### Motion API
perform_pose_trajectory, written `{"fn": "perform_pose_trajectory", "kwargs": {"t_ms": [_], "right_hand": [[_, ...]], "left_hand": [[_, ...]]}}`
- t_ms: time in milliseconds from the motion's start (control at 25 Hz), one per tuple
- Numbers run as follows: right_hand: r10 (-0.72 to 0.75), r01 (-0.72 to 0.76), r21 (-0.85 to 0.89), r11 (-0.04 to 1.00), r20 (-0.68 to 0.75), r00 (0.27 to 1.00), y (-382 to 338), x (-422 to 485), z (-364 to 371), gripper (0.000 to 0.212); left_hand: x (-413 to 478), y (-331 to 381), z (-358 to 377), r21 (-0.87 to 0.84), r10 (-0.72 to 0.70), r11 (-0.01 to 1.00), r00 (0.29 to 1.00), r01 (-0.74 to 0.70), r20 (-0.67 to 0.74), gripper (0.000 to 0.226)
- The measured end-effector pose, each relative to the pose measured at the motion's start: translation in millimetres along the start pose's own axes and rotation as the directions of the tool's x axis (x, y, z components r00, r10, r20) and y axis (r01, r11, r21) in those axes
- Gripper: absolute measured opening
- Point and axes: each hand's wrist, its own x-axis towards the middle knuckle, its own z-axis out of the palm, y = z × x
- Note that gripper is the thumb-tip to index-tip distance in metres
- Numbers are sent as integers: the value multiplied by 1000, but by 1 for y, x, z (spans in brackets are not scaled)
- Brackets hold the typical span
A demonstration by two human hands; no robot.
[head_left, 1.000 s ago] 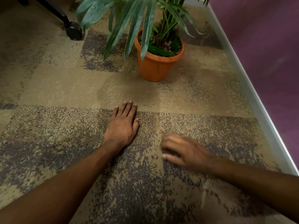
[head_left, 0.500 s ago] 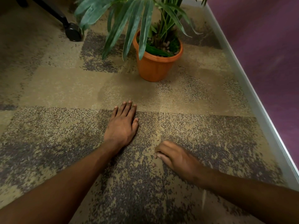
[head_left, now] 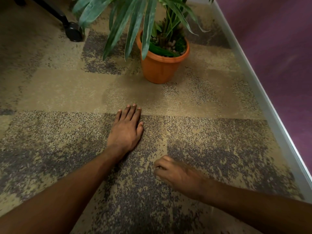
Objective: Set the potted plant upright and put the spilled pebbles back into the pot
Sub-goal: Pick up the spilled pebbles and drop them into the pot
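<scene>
Far beyond my curled right hand (head_left: pixel 175 173), whose hold I cannot tell, stands the upright orange plastic plant pot (head_left: pixel 160 66), nearer my left hand (head_left: pixel 125 130), flat on the speckled beige carpet (head_left: pixel 50 92).

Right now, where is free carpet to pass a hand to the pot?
Free: the carpet between left hand and pot, and the strip between pot and baseboard. Crowded: left of the pot, where leaves hang low toward the caster.
</scene>
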Motion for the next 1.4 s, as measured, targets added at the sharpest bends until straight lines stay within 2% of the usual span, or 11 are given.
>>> {"fn": "perform_pose_trajectory", "kwargs": {"t_ms": [160, 480, 680, 800, 880, 960, 1040, 1120, 1200, 1240, 1400], "right_hand": [[110, -106, 63, 992, -64, 992, 4, 0, -4, 10], [241, -203, 201, 958, -186, 953, 11, 2, -7, 16], [339, -293, 185, 938, -307, 889, 42, 32, -62, 17], [365, -322, 174, 931, -516, 775, 79, 63, -126, 11], [427, -330, 273, 904, -639, 640, 103, 88, -172, 11], [495, -284, 405, 869, -709, 503, 122, 113, -210, 13], [532, -229, 482, 846, -731, 427, 134, 133, -235, 22], [580, -203, 551, 810, -698, 419, 145, 150, -244, 24], [604, -239, 563, 791, -657, 451, 153, 165, -242, 16], [613, -252, 568, 784, -642, 461, 157, 171, -241, 18], [623, -432, 449, 782, -576, 530, 170, 186, -237, 25]], "left_hand": [[0, 0, 1, -6, 0, 1000, 1000, 0, -6, 66], [0, 0, 1, 2, -2, 1000, 1000, 2, -6, 67], [-1, 1, 0, 4, -12, 1000, 1000, 12, 6, 67], [-1, 2, -1, 8, -14, 1000, 1000, 14, 9, 65], [0, 2, -1, 10, -17, 1000, 1000, 17, 5, 65], [0, 3, -2, 9, -17, 1000, 1000, 17, 7, 65], [0, 3, -2, 7, -18, 1000, 1000, 18, 9, 64], [0, 3, -2, 12, -20, 1000, 1000, 20, 10, 64], [1, 3, -2, 19, -21, 1000, 1000, 21, 13, 64], [1, 3, -2, 20, -21, 1000, 1000, 20, 14, 64], [0, 3, -2, 4, -30, 1000, 1000, 30, 5, 64]]}}
